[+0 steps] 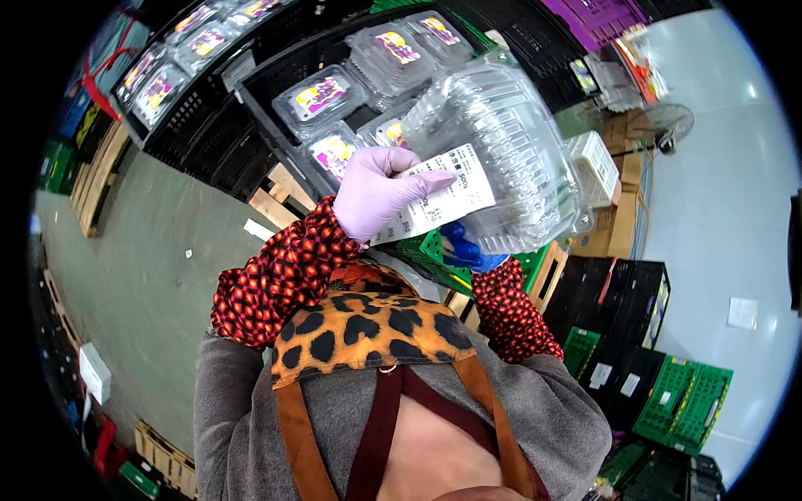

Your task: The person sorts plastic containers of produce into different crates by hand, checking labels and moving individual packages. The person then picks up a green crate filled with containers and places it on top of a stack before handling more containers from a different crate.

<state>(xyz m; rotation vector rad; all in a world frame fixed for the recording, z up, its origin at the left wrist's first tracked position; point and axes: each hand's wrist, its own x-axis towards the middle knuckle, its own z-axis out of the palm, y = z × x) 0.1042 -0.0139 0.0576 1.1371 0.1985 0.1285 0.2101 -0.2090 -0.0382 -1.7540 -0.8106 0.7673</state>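
My left hand, in a pale purple glove, is closed on a strip of white printed labels, its thumb lying along the paper. The strip overlaps the front of a stack of nested clear plastic clamshell boxes. Under that stack is my right hand in a blue glove, its fingers curled against the near edge of the boxes and partly hidden by the strip. Just beyond my left hand, a black crate holds several clear boxes with purple and yellow stickers.
Another black crate at the far left holds more stickered boxes. A green crate sits below my hands. Black and green crates stand stacked at the right, near cartons and a fan. A wooden pallet lies at left.
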